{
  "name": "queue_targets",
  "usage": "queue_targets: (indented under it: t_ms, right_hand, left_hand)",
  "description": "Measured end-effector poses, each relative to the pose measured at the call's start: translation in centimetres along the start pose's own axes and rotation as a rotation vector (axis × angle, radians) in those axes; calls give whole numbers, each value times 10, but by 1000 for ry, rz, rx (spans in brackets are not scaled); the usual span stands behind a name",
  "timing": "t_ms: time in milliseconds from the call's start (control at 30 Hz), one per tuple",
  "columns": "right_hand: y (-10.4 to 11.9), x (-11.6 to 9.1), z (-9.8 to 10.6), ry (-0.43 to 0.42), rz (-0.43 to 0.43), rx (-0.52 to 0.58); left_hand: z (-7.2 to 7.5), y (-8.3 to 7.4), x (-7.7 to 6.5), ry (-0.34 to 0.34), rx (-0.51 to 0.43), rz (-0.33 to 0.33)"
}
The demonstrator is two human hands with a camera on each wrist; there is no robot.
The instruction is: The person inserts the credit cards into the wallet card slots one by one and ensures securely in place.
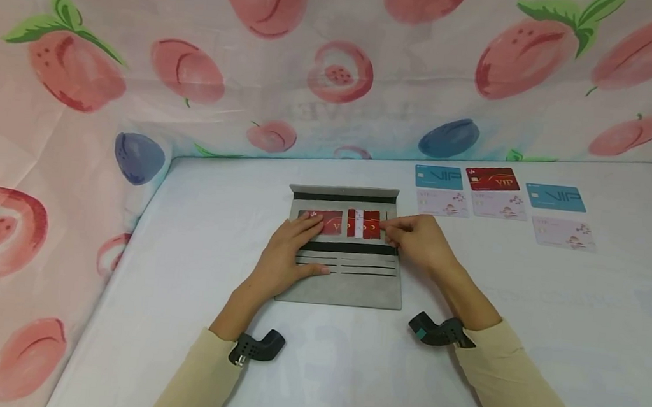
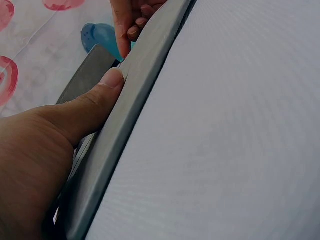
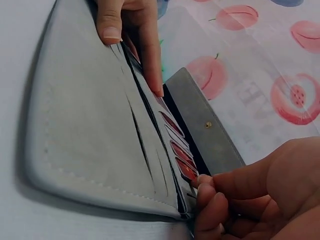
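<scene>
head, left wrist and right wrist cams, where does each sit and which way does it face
Head: worn on the head, facing forward and down at the wallet, loose cards and table; left hand, right hand and sleeves show.
Left wrist: on that wrist, facing along the wallet's near edge; left hand large at left, right hand small at top.
Right wrist: on that wrist, facing across the wallet; right hand at lower right, left hand at top.
Shared: both wrist views show the wallet, both hands and fruit cloth.

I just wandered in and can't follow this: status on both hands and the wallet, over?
Left hand resting on open wallet. Right hand pinching edge of a red card. No obstruction seen; six loose cards off to the right.
</scene>
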State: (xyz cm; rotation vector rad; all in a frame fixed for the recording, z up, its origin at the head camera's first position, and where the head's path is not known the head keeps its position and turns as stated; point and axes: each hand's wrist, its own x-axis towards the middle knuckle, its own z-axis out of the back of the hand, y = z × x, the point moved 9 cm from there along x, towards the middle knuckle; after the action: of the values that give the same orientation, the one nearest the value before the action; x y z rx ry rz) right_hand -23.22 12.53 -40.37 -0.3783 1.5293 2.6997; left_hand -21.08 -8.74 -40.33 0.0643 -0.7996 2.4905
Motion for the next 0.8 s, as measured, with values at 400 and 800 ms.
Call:
queue_targets:
  t_ms: [400,800]
  right_hand:
    - [1,1,-3,71,19,-18]
    - [2,-3,-10,93,0,-7]
  left_hand:
    - [-1,0,1,14,12,12]
    - [0,-1,0,14,4,13]
